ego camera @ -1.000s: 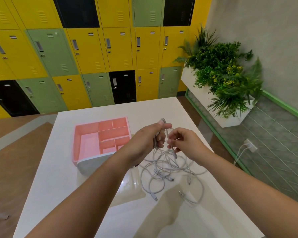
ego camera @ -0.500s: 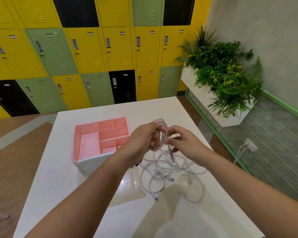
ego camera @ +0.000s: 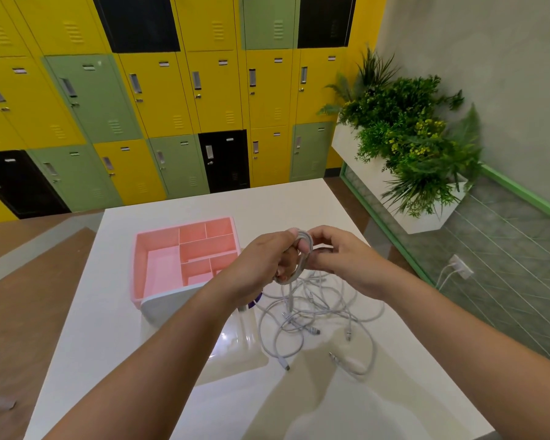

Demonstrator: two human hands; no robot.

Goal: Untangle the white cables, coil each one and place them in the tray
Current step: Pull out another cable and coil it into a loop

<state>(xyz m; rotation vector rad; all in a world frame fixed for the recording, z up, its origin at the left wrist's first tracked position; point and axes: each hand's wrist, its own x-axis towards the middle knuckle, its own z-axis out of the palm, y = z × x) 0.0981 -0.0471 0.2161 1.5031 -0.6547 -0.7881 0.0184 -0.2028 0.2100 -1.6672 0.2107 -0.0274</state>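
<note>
While loose cables (ego camera: 315, 312) lie tangled toward the right edge of the table (ego camera: 108, 344), a coil (ego camera: 299, 271) is gripped in the curled left hand (ego camera: 261, 262) and pinched by the right hand (ego camera: 340, 258).

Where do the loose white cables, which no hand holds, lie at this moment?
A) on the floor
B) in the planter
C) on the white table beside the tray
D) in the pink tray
C: the loose cables lie tangled on the white table beside the pink tray, below the coil that the left hand and right hand hold.
</note>
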